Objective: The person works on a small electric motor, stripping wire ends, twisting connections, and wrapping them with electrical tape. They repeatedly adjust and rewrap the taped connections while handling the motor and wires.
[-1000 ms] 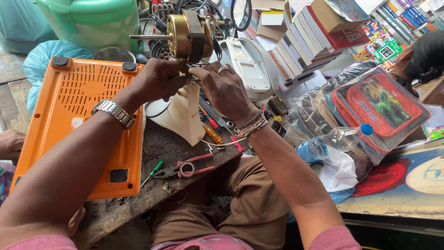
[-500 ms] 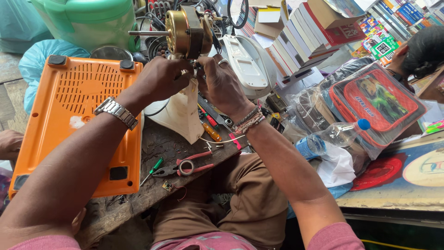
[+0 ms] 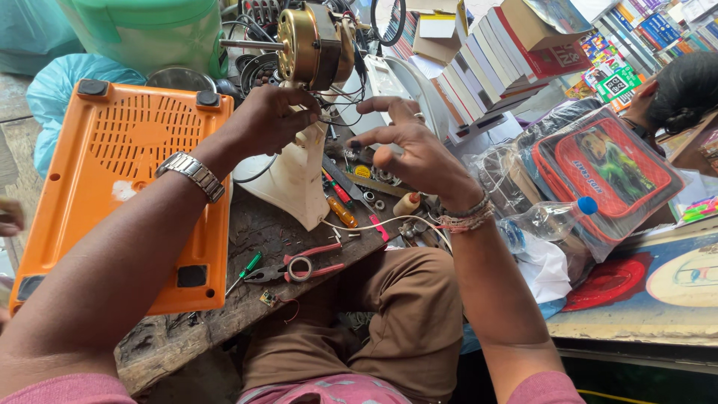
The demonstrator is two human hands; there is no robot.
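A brass-coloured fan motor (image 3: 310, 45) sits on top of a cream plastic stand (image 3: 295, 176) on a dark wooden bench (image 3: 247, 299). My left hand (image 3: 273, 120), with a metal watch on the wrist, grips the neck of the stand just under the motor. My right hand (image 3: 415, 150) hovers to the right of the stand with fingers spread and holds nothing. Wires (image 3: 340, 97) hang from the motor between both hands.
An orange plastic cover (image 3: 120, 187) lies at left. Red-handled pliers (image 3: 295, 269), a green screwdriver (image 3: 247, 269) and small screwdrivers (image 3: 340, 202) lie on the bench. Stacked books (image 3: 501, 52), a red pouch (image 3: 606, 172) and a plastic bottle (image 3: 546, 217) are at right. Another person's head (image 3: 684, 90) is far right.
My right hand has let go of the motor's base and pulled back to the right with its fingers spread. The left hand keeps its hold on the stand.
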